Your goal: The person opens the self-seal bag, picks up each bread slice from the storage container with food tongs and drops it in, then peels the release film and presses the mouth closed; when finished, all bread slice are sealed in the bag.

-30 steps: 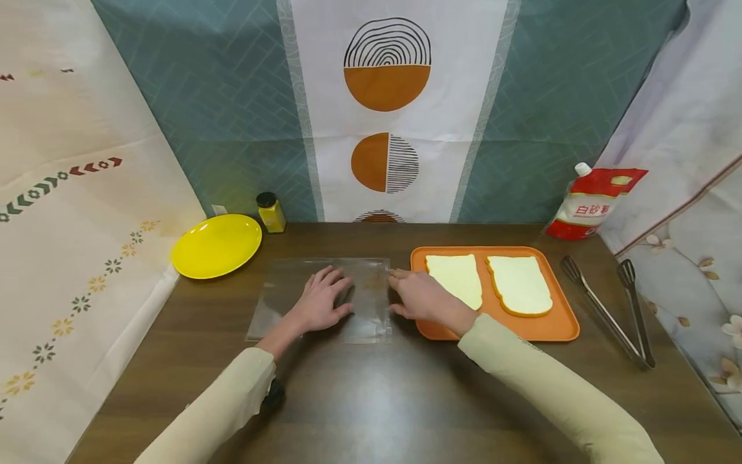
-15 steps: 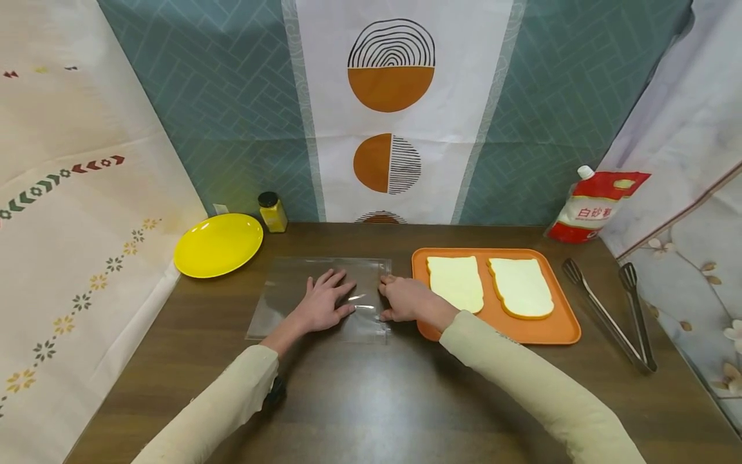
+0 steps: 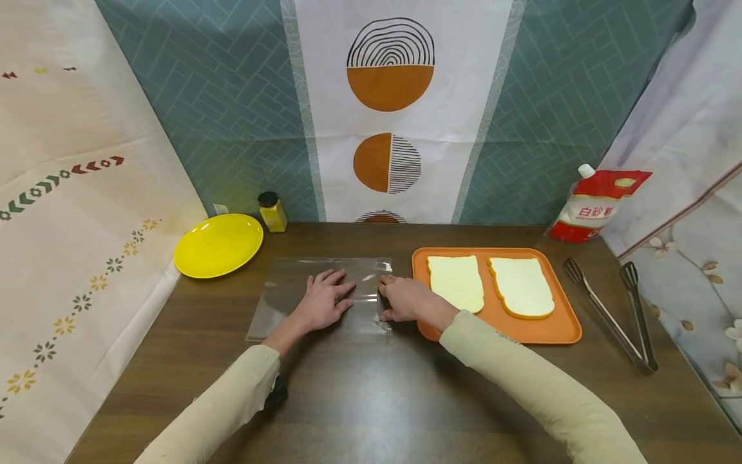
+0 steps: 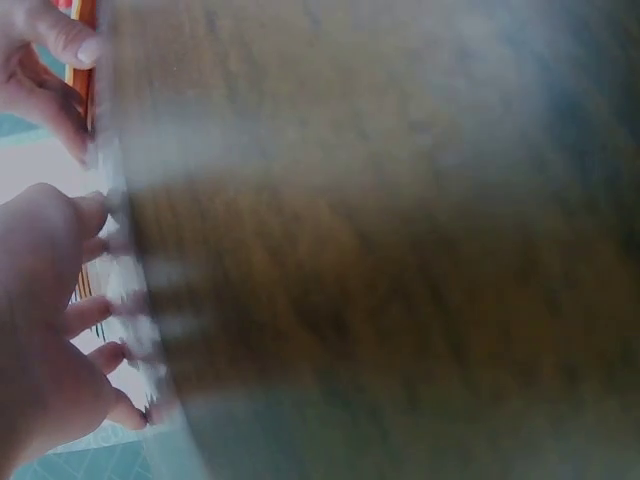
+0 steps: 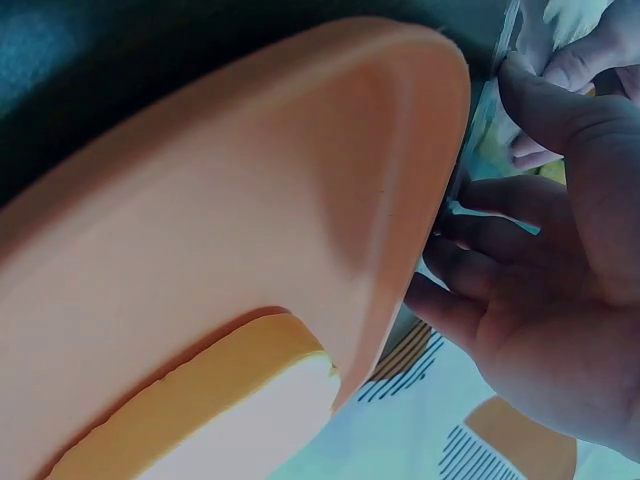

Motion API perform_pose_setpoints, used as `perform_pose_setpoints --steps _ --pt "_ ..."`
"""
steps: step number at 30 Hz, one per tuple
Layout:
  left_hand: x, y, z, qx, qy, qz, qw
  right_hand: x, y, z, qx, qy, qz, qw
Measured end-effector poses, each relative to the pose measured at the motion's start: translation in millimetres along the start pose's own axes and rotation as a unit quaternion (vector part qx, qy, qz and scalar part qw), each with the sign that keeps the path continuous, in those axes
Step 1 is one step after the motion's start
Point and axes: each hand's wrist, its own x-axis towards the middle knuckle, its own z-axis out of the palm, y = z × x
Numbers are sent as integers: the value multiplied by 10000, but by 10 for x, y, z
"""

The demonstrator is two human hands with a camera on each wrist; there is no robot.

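In the head view a clear, flat plastic bag [image 3: 290, 296] lies on the dark wooden table. My left hand [image 3: 322, 304] rests on its middle with the fingers spread. At the bag's right edge, my right hand [image 3: 406, 299] touches the plastic, its thumb and fingertips set apart along that edge. Light catches creases in the plastic between the two hands. The right wrist view shows the right hand [image 5: 560, 240] just beside the orange tray [image 5: 250, 180], thumb and fingers apart. Spread fingers of the left hand [image 4: 50, 320] meet the surface in the left wrist view.
Two bread slices [image 3: 455, 283] lie on the orange tray, right of the bag. Tongs [image 3: 611, 316] spread beyond it, and a red sugar pouch [image 3: 591, 205] stands behind. At the back left are a yellow plate [image 3: 219, 246] and a yellow jar with a black lid [image 3: 272, 212].
My right hand has moved slightly left onto the bag's right edge, and bright creases have appeared in the plastic. The left hand stays in nearly the same place.
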Motion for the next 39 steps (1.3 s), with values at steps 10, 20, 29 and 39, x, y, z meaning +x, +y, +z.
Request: perform_pose_setpoints --steps 10,20,29,39 --pt "9 -1 29 -112 647 123 9978 -18 -3 -23 83 -16 5 10000" --pt "34 -74 -23 -1170 1396 401 9825 -13 -19 -34 -125 -45 -35 9999" --pt "-13 -66 -182 -1614 1792 376 9698 -27 -19 -46 -110 82 -98 9999" --pt "-33 -42 -366 -1966 1942 161 9609 -36 -14 -46 -9 -5 -65 10000"
